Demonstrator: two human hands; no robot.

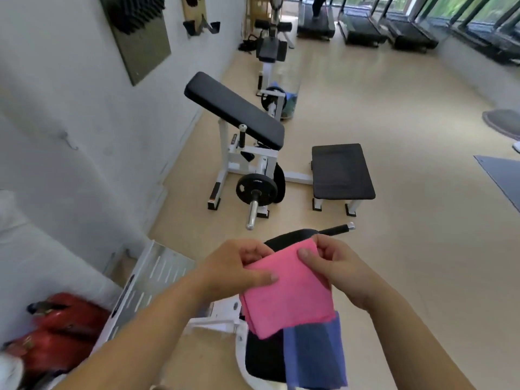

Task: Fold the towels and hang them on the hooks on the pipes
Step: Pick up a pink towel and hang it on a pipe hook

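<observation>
A folded pink towel hangs in front of me, held by its top edge. My left hand pinches the towel's upper left corner, thumb on the front. My right hand pinches the upper right corner. Below it a blue towel lies draped over a black padded seat of a white machine. A small metal hook sticks out of a white pipe on the left wall.
A black inclined bench with a weight plate stands ahead, and a low black padded bench to its right. Red fire extinguishers sit at the lower left beside a white metal rack. Treadmills line the far windows.
</observation>
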